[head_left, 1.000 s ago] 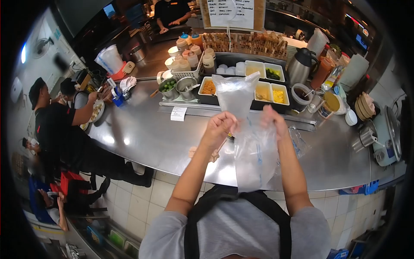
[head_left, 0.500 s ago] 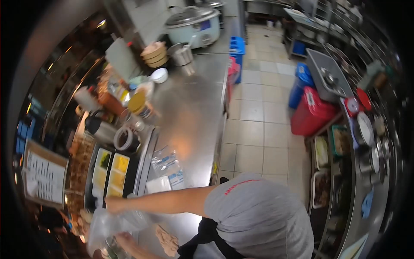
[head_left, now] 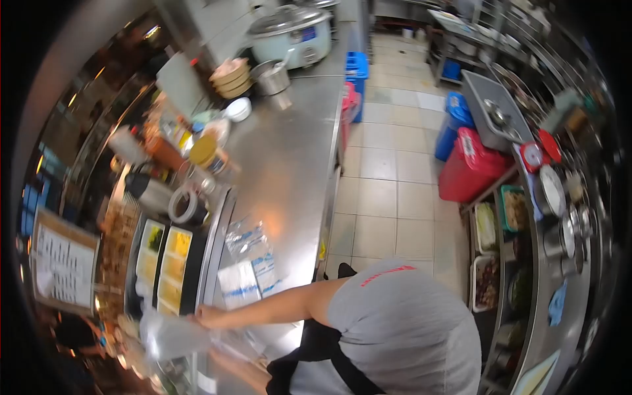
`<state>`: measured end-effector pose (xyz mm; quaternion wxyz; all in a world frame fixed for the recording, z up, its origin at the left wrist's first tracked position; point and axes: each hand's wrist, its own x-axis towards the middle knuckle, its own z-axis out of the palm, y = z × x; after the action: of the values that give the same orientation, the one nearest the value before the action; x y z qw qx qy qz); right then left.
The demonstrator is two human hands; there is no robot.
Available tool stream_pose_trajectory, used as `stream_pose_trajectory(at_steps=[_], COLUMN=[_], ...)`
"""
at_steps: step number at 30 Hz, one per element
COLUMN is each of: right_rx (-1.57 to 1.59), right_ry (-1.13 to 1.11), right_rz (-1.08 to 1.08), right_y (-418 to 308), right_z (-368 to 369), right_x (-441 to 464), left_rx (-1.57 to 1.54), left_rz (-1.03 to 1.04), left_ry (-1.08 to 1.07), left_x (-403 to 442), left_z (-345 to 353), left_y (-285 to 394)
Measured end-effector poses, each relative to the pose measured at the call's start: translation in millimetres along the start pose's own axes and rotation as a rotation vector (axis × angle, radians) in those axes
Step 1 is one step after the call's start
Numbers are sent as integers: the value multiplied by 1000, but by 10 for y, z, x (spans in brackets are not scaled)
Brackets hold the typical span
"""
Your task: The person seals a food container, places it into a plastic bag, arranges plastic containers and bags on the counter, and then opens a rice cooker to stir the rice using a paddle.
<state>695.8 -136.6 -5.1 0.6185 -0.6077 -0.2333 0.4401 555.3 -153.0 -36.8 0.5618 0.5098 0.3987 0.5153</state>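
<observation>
A head-worn camera looks down along a steel worktop [head_left: 280,151]. The view has swung towards the worktop's right end since a second ago, and a clear plastic bag [head_left: 172,334], spread upright before the chest then, now reaches out over the far edge, beside the food trays [head_left: 172,271]. That leaves flat blue-and-white plastic packets [head_left: 238,284] in plain sight near the right hand [head_left: 212,317]. This hand is nearly closed, its fingers apparently gathered on the near end of the bag. The left forearm [head_left: 238,370] is a blur reaching in below the bag; how open the left hand is, and whether it grips anything, cannot be told. Farther along the far side stand a round tub of dark liquid [head_left: 187,206] and a yellow-lidded jar [head_left: 203,151]; a rice cooker [head_left: 289,41] sits by the right end.
</observation>
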Motion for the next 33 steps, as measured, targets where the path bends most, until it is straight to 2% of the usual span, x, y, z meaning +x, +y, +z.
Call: stream_pose_trajectory(at_steps=[3, 4, 5, 6, 7, 8, 9, 10, 11, 12, 13, 14, 15, 17, 18, 20, 22, 24, 25, 27, 28, 29, 31, 32, 33], right_rx=[-351, -373, -261, -417, -280, 16, -306, -189, -65, -107, -79, 65, 57, 3, -2, -202, -95, 101, 102, -93, -169, -171, -192, -191, -193], right_ry=[71, 134, -45, -134, 160, 151, 104, 33, -27, -25, -82, -193, -217, -522, -536, -626, -597, -535, -548, -565, -538, -561, -544, -541, -552], right_rz=[-153, -336, -362, -920, -473, -381, -464, -463, -426, -459, -537, -256, -244, 101, 105, -39, -42, 13, 18, 32, -4, 1, 10, 1, 4], right_y=[350, 522, 503, 523, 609, 450, 295, 198, 151, 107, 52, -245, -326, -438, -411, -318, -278, -286, -251, -179, -167, -162, -247, -318, -373], right_z=[-45, -70, -299, -439, -417, -441, -531, -539, -548, -562, -588, -644, -716, -847, -878, -916, -921, -893, -889, -898, -887, -862, -778, -768, -736], right_x=[295, 382, 342, 404, 317, 79, -24, -176, -232, -229, -213, -383, -402, -357, -342, -314, -284, -294, -280, -228, -220, -216, -273, -310, -317], left_rx=[-52, -36, 39, 176, 133, 205, 275, 344, 475, 444, 443, 364, 285, 373, 465, 411, 361, 422, 427, 430, 467, 476, 3, 6, -153], left_rz=[-241, -265, -226, -180, -274, -278, -300, -105, -62, -179, -189, -118, -43, -59, -65, -1, 70, -37, -39, -137, 303, 300, 58, 58, -72], left_ry=[51, 102, 199, 203, 33, -47, -137, -305, -335, -459, -411, -334, -265, -242, -244, -170, -99, -74, -60, -29, -71, -49, -365, -350, -431], left_x=[-285, -307, -194, -176, -264, -365, -416, -486, -518, -384, -350, -335, -323, -313, -326, -324, -306, -338, -349, -359, -317, -332, -381, -395, -407], left_z=[562, 656, 395, 229, -12, 61, 236, 377, 502, 438, 436, 467, 470, 458, 438, 386, 332, 285, 295, 390, 405, 406, 469, 457, 435], left_y=[405, 538, 217, 31, -107, 16, 124, 178, 378, 287, 323, 389, 469, 785, 863, 785, 716, 726, 748, 798, 704, 623, 748, 693, 609])
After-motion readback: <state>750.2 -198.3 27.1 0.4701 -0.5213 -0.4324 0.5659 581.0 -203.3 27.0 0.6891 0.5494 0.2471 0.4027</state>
